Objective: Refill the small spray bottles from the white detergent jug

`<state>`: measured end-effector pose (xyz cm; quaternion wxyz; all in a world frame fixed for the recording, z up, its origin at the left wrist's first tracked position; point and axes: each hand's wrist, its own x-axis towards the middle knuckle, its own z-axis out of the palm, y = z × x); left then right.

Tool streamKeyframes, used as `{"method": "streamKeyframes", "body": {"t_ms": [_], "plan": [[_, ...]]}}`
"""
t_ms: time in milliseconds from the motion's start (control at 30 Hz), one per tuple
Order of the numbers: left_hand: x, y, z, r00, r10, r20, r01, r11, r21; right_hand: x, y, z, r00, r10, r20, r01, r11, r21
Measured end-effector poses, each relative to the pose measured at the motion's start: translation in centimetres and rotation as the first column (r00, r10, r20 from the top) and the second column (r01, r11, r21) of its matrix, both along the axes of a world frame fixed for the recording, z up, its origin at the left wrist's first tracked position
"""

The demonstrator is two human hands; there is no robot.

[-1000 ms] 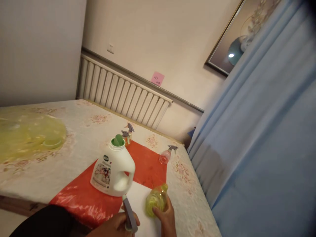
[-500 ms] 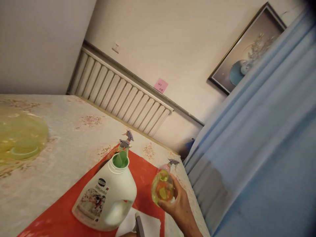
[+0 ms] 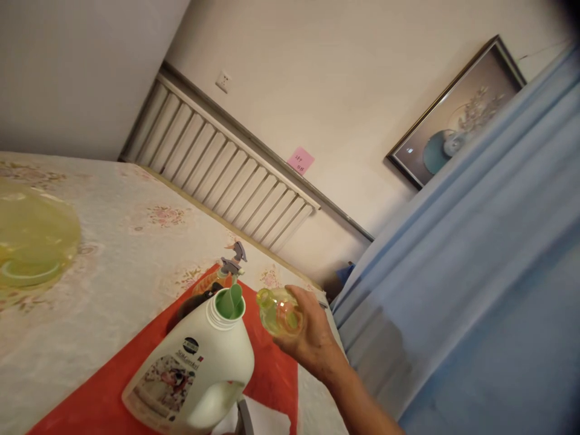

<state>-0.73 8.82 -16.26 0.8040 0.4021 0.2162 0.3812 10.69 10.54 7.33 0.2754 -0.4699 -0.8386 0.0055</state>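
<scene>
Yellow bottle (image 3: 281, 315): up from low over the paper, now tipped, mouth aimed at the jug (image 3: 199, 368) opening, near but apart.
Right hand (image 3: 312, 332): raised with it, more forearm showing.
Spray head (image 3: 245, 418): sunk to bottom edge, left hand cropped out.
Pink spray bottle: now mostly behind right hand.
Camera: rolled, yellow basin (image 3: 40, 235) further out left.

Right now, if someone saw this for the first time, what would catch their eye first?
Probably the big white jug on the red sheet, low and left of centre. Just right of its mouth, the right hand holds a tilted yellow bottle. A blue curtain fills the right side.
</scene>
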Motion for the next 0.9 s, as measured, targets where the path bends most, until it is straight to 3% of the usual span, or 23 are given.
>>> {"method": "streamKeyframes", "body": {"t_ms": [300,467,633,900], "plan": [[-2.0,6.7,1.6,0.992,0.101,0.078,-0.095,0.993,-0.071,-1.7,0.1,1.9,0.98,0.025,0.198,-0.049,0.991,0.121],[-2.7,8.4,2.2,0.986,0.132,0.106,-0.122,0.988,-0.094,-1.9,0.2,2.4,0.956,0.023,0.292,-0.069,0.986,0.15],[-2.6,7.4,1.9,0.987,0.122,0.105,-0.111,0.988,-0.111,-2.1,0.4,2.6,0.935,0.026,0.353,-0.088,0.983,0.162],[-0.9,2.6,0.5,0.997,0.032,0.065,-0.023,0.991,-0.133,-2.3,0.4,3.1,0.91,0.026,0.413,-0.101,0.982,0.162]]}}
